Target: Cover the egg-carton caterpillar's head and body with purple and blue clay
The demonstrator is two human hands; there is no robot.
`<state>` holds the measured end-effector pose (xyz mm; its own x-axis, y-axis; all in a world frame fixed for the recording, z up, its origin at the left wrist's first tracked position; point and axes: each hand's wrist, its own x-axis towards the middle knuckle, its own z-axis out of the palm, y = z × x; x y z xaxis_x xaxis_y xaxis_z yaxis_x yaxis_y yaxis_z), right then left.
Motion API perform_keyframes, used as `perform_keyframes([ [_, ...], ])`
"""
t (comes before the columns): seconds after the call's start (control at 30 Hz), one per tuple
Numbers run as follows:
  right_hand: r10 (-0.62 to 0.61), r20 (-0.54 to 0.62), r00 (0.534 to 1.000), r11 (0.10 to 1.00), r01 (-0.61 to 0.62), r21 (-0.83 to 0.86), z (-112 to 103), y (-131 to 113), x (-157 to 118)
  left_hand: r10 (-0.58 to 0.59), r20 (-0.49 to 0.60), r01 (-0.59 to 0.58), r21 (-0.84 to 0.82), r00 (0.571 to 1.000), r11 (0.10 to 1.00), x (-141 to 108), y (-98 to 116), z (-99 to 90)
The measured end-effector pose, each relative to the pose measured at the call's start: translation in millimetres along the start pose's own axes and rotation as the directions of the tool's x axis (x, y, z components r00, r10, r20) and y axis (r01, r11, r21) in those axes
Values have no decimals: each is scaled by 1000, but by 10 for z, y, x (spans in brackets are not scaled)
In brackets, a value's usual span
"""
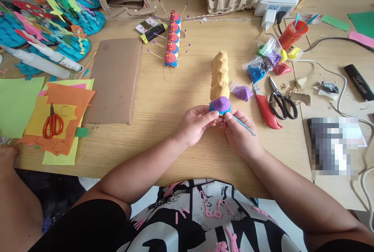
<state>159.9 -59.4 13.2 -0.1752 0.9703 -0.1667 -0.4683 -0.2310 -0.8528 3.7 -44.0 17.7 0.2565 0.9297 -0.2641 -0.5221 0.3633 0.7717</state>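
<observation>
Egg-carton strip (220,73), tan and bumpy, stands out ahead of the person's two hands on the wooden table (154,104), its near end gripped between them and its bare bumps running away toward the far side. Purple clay (221,104) caps the nearest bump, with blue clay (212,107) around its lower part, just in front of the thumbs. The left hand (194,125) pinches the left of that end and the right hand (241,129) the right, so they are clamped on the same piece, thumbs close together at its near edge. A thin blue stick (245,125) is also held in the right hand, slanting back over it toward the person. Just beyond the right hand lies a bag of purple clay (242,93), near the strip's right side; farther right are a red-handled tool (267,111) and black scissors (283,106). Beyond the left hand, well apart from the strip, stands a painted-looking red and blue caterpillar (172,41) with pins sticking out along both sides.
</observation>
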Motion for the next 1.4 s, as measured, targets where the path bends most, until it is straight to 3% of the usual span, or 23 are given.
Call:
perform_keyframes([
  [0.17,-16,-8,1000,1000,16,-26,-23,19,5,1,50,-1,5,999,1000,-2,-7,16],
  [0.47,-49,-6,999,990,48,-135,-60,40,-32,78,0,-78,101,997,992,-27,10,47],
  [0.7,15,-9,1000,1000,-15,14,26,-47,-20,72,83,-79,88,994,993,-31,-12,25],
  [0.97,31,-66,997,999,-29,38,55,-51,-11,33,134,-46,95,990,994,-43,-5,33],
  [1.23,23,-38,999,1000,-24,-10,16,-19,-9,54,12,-55,59,998,997,-49,-3,32],
  [1.4,17,-28,999,1000,-17,-1,26,-47,-5,18,40,-18,-18,999,1000,-33,5,12],
])
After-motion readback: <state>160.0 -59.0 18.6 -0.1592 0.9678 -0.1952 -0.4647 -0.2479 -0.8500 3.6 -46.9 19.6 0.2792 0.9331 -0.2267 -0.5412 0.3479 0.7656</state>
